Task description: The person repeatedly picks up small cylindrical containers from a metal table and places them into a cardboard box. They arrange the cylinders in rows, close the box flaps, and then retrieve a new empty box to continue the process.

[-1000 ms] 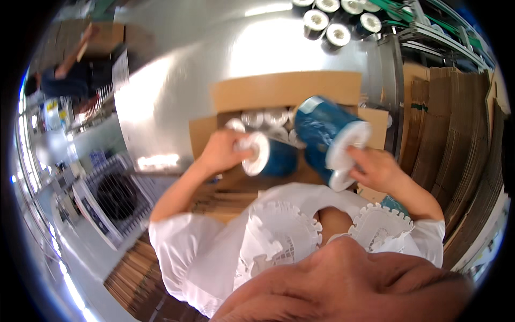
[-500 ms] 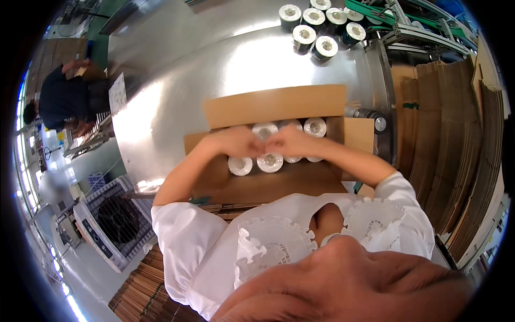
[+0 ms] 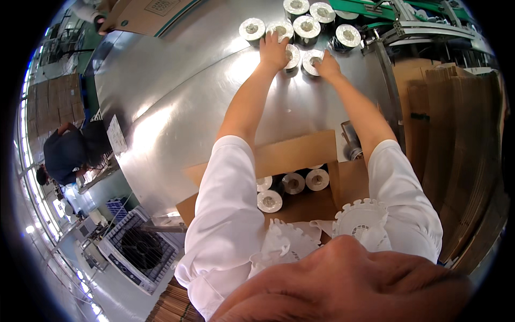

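On the metal table (image 3: 209, 102), several spool-like rolls (image 3: 306, 27) with white ends and dark sides stand upright in a cluster. My left hand (image 3: 274, 56) reaches over them, its fingers spread across the top of one roll (image 3: 279, 28) and beside another just nearer. To its right, my right hand (image 3: 330, 69) has its thumb at the core of a front roll (image 3: 310, 63) and a finger along that roll's edge. Close to my body is an open cardboard box (image 3: 300, 146) holding more such rolls (image 3: 293, 183); my left sleeve hides part of it.
A metal-framed conveyor with green parts (image 3: 375, 9) borders the cluster at the far right. Stacks of flat cardboard (image 3: 466, 139) stand on the right. A printed carton (image 3: 147, 15) sits at the far left, with another person's hand by it. One person (image 3: 67, 153) works further left, beyond a fan unit (image 3: 142, 248).
Both my hands have moved from inside the box out to the rolls on the table. A carton has come into view at the far left.
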The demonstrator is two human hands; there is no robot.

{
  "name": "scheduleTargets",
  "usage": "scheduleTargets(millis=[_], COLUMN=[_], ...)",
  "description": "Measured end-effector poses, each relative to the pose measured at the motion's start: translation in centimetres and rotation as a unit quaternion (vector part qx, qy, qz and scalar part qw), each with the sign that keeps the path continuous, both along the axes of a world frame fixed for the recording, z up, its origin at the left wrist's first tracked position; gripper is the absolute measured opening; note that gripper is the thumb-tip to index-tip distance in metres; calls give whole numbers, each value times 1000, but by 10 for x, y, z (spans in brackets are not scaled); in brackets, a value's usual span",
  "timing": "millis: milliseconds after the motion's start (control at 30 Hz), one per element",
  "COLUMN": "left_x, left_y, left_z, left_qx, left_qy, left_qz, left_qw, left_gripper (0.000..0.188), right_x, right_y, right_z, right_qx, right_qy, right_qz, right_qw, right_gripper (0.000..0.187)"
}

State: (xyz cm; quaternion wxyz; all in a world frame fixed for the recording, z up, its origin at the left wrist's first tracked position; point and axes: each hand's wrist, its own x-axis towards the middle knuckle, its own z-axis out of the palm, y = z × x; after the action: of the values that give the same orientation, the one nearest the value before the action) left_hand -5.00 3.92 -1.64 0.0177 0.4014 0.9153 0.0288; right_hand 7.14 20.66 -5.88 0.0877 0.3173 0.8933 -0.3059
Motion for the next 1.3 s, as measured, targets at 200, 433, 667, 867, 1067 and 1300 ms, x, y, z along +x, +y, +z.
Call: scheduleTargets(millis=[200, 433, 667, 867, 1067, 1300], left_x=[-32, -15, 57, 193, 311, 329], left_y=[28, 12, -135, -209, -170, -189], left_z=[6, 21, 221, 304, 195, 140], left_qx=[-162, -147, 188, 308, -100, -222], left_qy=[-28, -96, -280, -708, -342, -233], left_qz=[-93, -160, 99, 209, -119, -185], left_qw=[982, 971, 936, 600, 927, 928], left_gripper=[46, 41, 34, 32, 35, 29], right_x=[3, 0, 73, 171, 248, 301], right_y=[40, 105, 76, 38, -78, -154], right_z=[29, 13, 107, 278, 368, 281], right_qx=[86, -3, -22, -98, -7, -121], right_qy=[54, 0, 39, 293, 217, -112], right_qz=[18, 23, 96, 3, 448, 401], right_qw=[995, 1000, 994, 951, 867, 901], right_gripper=[62, 83, 64, 64, 58, 59])
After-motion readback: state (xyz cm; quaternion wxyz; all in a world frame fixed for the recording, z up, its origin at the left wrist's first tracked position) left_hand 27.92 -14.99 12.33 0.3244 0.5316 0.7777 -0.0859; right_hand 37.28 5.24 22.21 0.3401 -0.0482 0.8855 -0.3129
